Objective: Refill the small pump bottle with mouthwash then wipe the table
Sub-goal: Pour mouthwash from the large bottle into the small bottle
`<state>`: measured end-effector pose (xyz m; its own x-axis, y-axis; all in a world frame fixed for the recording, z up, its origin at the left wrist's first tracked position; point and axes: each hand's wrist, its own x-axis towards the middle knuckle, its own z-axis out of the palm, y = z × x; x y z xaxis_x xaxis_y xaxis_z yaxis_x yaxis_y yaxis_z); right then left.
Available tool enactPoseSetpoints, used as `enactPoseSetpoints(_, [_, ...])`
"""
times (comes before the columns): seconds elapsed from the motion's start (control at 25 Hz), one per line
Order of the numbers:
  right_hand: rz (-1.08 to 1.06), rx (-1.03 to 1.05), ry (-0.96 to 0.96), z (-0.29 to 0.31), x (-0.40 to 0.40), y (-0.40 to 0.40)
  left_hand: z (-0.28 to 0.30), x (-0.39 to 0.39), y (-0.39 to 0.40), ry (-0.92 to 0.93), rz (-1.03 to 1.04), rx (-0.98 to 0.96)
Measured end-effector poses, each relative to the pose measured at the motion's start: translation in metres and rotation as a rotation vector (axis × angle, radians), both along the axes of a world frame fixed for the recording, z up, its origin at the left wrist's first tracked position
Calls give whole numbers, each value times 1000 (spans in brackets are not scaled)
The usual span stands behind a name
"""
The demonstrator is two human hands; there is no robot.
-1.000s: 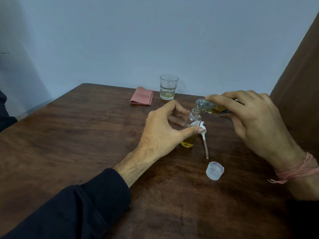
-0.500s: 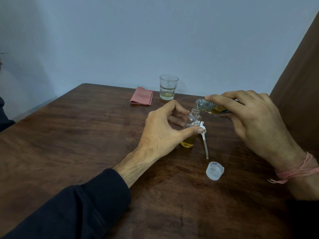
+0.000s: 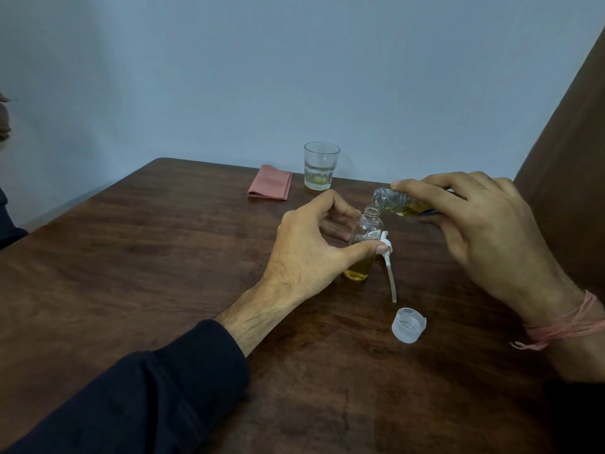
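refilling the small pump bottle — view from my head camera

my left hand (image 3: 306,247) gripped the small pump bottle (image 3: 363,247), thumb across its front and fingers curled behind it, so that it stood upright on the wooden table (image 3: 147,257) with its neck uncapped. a shallow layer of yellow liquid sat in its base. my right hand (image 3: 484,231) held the mouthwash bottle (image 3: 397,203) tipped nearly level, fingers wrapped over the top, its open mouth just above the small bottle's neck. the white pump head (image 3: 386,253) with its dip tube lay on the table just beside the small bottle, to its right. a clear screw cap (image 3: 408,324) rested open side up nearer to me. at the far edge lay a folded pink cloth (image 3: 270,186) — beside it stood a glass (image 3: 320,165) holding a little pale liquid.
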<state>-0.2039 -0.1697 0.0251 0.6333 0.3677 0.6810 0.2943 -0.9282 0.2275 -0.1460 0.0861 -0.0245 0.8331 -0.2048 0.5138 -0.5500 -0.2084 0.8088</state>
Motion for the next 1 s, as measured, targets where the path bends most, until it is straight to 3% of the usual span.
enactPoseSetpoints(1.0, [2,4,-7,1,0,0,0,1,0,-6,4,-2])
